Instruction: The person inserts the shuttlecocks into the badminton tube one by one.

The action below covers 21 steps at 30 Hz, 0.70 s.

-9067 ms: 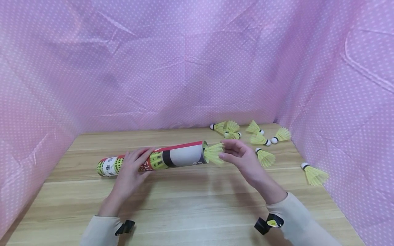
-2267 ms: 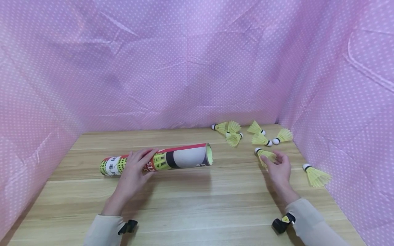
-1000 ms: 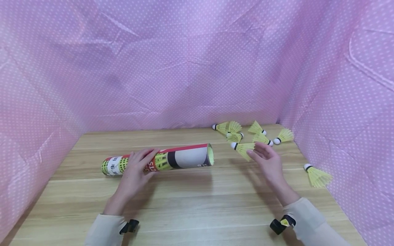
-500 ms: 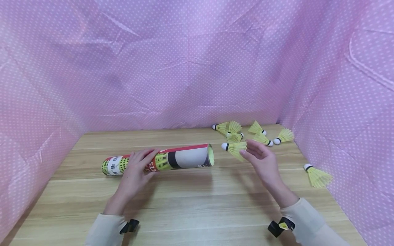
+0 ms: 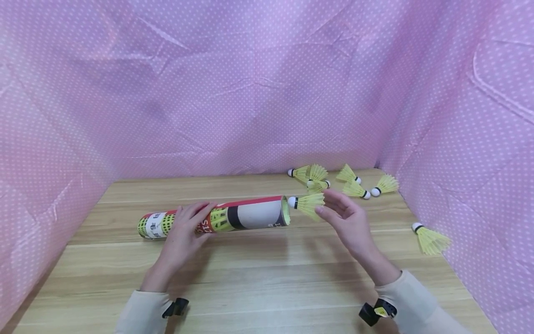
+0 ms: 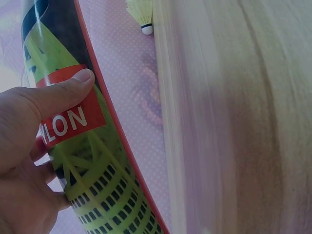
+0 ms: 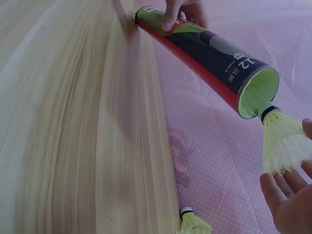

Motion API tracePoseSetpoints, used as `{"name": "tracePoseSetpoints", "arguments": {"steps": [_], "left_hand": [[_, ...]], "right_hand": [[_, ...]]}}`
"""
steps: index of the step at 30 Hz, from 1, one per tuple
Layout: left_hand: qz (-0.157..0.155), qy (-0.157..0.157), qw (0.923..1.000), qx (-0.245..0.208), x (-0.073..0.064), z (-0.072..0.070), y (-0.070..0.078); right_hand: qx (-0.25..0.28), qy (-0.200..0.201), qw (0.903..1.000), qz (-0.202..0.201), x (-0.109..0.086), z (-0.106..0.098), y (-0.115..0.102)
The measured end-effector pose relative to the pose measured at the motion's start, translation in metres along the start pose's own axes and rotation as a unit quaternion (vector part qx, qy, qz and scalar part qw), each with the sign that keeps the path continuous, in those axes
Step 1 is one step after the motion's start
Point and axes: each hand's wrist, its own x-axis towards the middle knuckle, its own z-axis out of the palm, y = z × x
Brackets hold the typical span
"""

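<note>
My left hand (image 5: 185, 236) grips a printed shuttlecock tube (image 5: 256, 214) around its middle, thumb across the red label in the left wrist view. The tube lies nearly level, its open mouth facing right. In my right hand (image 5: 348, 222) a yellow shuttlecock (image 5: 308, 203) is pinched by its skirt. Its white cork head points left, right at the tube's mouth. The right wrist view shows the cork of this shuttlecock (image 7: 285, 141) overlapping the lower rim, with a pale green lining inside the tube (image 7: 204, 53).
Several loose shuttlecocks lie at the table's back right, among them one by the right corner (image 5: 385, 183). Another shuttlecock (image 5: 431, 239) rests near the right edge of the wooden table (image 5: 250, 287). Pink dotted cloth (image 5: 250, 93) hangs around the back and sides.
Since the earlier frames, my right hand picked a shuttlecock off the table and carried it left to the tube's mouth. An earlier shuttlecock seen partly in the mouth no longer shows there. My left hand stays.
</note>
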Motion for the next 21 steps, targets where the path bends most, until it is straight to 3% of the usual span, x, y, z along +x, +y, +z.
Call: {"name": "tracePoseSetpoints", "arguments": {"steps": [12, 21], "left_hand": [[0.008, 0.002, 1.0000, -0.001, 0.001, -0.002, 0.002], [0.013, 0.003, 0.9999, -0.003, 0.001, -0.003, 0.003]], "right_hand": [[-0.040, -0.041, 0.9983, -0.009, -0.001, 0.011, -0.004], [-0.009, -0.081, 0.9963, -0.028, 0.003, 0.027, -0.007]]}}
